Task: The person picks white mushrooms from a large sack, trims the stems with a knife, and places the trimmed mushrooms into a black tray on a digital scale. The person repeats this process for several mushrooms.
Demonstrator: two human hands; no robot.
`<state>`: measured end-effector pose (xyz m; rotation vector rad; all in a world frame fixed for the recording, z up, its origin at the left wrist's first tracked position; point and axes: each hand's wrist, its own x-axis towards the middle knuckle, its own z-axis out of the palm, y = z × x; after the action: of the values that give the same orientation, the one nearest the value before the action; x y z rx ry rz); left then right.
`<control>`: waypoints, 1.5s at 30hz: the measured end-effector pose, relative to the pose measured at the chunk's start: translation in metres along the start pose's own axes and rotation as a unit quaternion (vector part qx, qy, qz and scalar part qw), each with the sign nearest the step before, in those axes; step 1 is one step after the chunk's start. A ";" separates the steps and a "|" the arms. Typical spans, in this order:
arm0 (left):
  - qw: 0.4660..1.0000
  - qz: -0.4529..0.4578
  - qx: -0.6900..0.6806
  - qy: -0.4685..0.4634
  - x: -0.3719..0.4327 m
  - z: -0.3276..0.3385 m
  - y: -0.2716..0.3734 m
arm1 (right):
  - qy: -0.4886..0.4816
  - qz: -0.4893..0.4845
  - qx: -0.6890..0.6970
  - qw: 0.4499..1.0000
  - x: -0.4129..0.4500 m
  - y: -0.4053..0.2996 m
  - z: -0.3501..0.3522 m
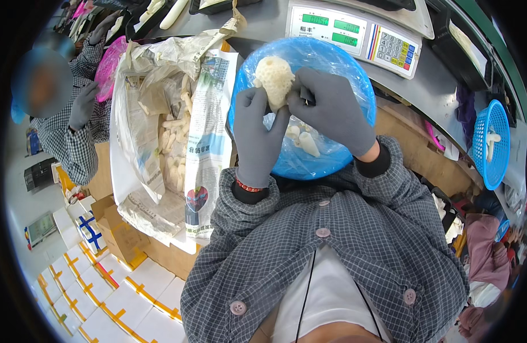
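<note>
A cream-white mushroom with a pitted, net-like surface (274, 79), perhaps a bamboo fungus, is held up over a blue plastic basin (362, 145). My left hand (259, 133), in a grey glove, pinches its lower left side between thumb and fingers. At its lower right edge, my gloved right hand (332, 107) touches it with curled fingers. Something small and dark shows between those fingers; what it is I cannot tell. Clear plastic film (332, 53) lines the basin. White mushroom pieces (308, 143) lie at the bottom.
Left of the basin, a newspaper-lined white box (207, 171) holds many pale mushroom stems (173, 133). A digital scale (353, 34) stands behind. To the right is a blue perforated basket (482, 167). Another person (70, 120) works at the left. White boxes (130, 300) are stacked lower left.
</note>
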<state>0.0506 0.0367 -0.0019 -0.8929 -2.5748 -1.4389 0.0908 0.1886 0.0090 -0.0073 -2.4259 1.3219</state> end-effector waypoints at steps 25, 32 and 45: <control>0.669 -0.176 -0.714 -0.108 -0.004 -0.011 0.002 | -0.105 0.008 0.022 0.994 -0.007 0.012 -0.015; 0.714 -0.167 -0.640 -0.229 0.005 -0.024 -0.003 | -0.297 0.059 0.120 0.945 -0.006 0.010 -0.015; 0.596 -0.222 -0.767 -0.084 -0.002 -0.018 -0.005 | -0.303 0.164 0.265 0.901 -0.004 -0.001 -0.030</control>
<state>0.0457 0.0195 0.0037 -0.2101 -0.8750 -3.8124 0.1045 0.2119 0.0232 0.1706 -2.5014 2.4109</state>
